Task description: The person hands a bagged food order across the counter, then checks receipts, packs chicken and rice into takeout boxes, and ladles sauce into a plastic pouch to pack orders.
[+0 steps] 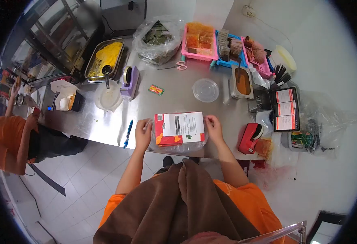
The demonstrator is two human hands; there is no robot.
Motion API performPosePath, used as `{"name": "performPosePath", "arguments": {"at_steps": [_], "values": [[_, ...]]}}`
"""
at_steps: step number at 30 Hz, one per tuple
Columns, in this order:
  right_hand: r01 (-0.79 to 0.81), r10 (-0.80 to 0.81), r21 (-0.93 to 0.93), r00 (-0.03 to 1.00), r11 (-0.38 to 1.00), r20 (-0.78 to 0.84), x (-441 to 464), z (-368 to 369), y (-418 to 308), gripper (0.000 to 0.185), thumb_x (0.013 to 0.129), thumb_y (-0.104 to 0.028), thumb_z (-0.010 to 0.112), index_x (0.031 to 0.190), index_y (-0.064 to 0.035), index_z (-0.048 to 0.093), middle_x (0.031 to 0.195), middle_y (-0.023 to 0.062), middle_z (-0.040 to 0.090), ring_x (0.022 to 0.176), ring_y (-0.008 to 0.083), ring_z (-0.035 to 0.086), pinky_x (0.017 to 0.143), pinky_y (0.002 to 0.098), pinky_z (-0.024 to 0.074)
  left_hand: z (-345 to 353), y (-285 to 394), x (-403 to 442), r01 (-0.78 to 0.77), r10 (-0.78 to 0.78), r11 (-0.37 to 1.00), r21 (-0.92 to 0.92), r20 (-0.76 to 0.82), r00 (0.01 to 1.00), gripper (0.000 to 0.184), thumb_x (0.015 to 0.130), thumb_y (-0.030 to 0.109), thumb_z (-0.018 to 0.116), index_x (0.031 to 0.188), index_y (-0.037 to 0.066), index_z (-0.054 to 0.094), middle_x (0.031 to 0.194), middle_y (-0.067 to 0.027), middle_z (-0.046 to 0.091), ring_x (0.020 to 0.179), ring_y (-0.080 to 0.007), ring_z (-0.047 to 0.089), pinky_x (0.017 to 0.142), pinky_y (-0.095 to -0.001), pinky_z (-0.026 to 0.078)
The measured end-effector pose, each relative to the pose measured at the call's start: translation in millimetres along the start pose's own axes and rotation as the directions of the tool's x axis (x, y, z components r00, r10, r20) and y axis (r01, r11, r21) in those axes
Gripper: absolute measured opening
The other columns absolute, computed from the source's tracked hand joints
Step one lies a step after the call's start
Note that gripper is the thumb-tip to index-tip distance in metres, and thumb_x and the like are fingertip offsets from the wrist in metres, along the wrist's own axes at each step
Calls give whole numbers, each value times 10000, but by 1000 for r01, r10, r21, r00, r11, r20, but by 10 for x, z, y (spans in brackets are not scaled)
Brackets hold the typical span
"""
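A red and yellow food box (170, 140) lies at the table's front edge on or inside a clear plastic bag (178, 149); I cannot tell which. On top of it rests a white printed slip (183, 124). My left hand (143, 133) is at the box's left side, fingers closed on the edge of the bag. At the right side my right hand (213, 128) pinches the bag near the box's upper corner. Left of my left hand lies a blue pen (128, 133). A small colourful packet (156, 89) lies beyond the box.
Beyond the box are a round clear lid (205, 90), pink scissors (181, 65) and a purple tape dispenser (129, 83). A sauce pan (241, 82) and red tape dispenser (249, 137) stand right. A tray of yellow food (105, 59) sits back left. Another person (11, 138) works at left.
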State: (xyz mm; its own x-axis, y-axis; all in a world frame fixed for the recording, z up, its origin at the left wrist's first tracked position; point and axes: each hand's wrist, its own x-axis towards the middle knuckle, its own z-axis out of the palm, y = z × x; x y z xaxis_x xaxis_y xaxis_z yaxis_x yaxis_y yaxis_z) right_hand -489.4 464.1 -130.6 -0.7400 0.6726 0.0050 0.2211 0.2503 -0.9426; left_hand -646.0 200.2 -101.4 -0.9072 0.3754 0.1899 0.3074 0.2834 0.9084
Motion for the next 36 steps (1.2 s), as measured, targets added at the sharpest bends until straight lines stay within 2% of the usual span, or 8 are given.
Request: {"name": "performPosePath", "arguments": {"at_steps": [4,6,13,16,21,25,28,36], "values": [[-94,81,65,982,993,169,-528,-102,356,565,747,-135,659,1201,-9,347,1135,134,493,1028,231,504,869,327,412,-173,-73,-532,464,-445,884,46,381,810,607,756,92,642,1241,12,288,1024,-120,516,949,-180,514,791,-314,443],[-150,143,2,950,989,278,-636,-156,371,688,696,-165,702,1232,12,309,1164,183,479,1080,285,490,909,361,403,-171,113,-699,350,-235,915,-202,438,868,582,733,95,679,1181,19,315,986,-98,518,895,-173,533,741,-299,457],[-117,187,-273,950,955,249,-583,-65,-285,594,679,-177,694,1140,28,380,1007,258,558,945,400,553,796,407,442,38,-213,-769,280,-288,958,70,211,934,415,719,112,704,1005,9,422,794,-73,561,710,-148,566,586,-278,479],[83,-21,-312,980,946,197,-541,-273,-158,617,652,-203,731,1127,-5,390,818,167,600,777,333,604,657,388,471,-16,61,-862,476,-452,877,-65,224,864,388,723,66,667,1026,7,433,743,-69,550,586,-151,549,495,-278,484],[-226,162,227,950,947,268,-26,-1402,-782,254,787,14,526,1033,-46,537,770,25,596,658,109,582,554,223,460,-236,318,-801,651,-576,727,-217,324,751,399,738,-19,498,1123,12,402,781,-104,525,609,-173,552,497,-306,523],[173,-240,-212,906,962,-349,1087,-2335,-533,106,805,-48,572,895,-7,612,813,71,627,685,131,603,582,237,468,-223,219,-779,587,-586,809,41,145,797,359,737,36,550,1081,-13,461,854,-114,560,668,-174,562,581,-294,474],[294,-580,-647,763,703,-284,1947,-2635,-134,182,757,-55,579,928,-3,614,844,165,627,746,280,617,683,347,482,-183,-437,-950,530,-525,821,211,-87,847,462,713,120,627,1108,-33,442,981,-158,536,759,-200,561,587,-305,468],[126,-414,-693,871,710,-265,2670,-2718,456,51,677,-57,647,716,-25,641,698,142,620,689,283,613,632,362,475,248,524,-1110,723,-726,678,-129,-267,633,455,700,129,629,1093,18,427,911,-111,556,698,-177,562,499,-276,467]]}}
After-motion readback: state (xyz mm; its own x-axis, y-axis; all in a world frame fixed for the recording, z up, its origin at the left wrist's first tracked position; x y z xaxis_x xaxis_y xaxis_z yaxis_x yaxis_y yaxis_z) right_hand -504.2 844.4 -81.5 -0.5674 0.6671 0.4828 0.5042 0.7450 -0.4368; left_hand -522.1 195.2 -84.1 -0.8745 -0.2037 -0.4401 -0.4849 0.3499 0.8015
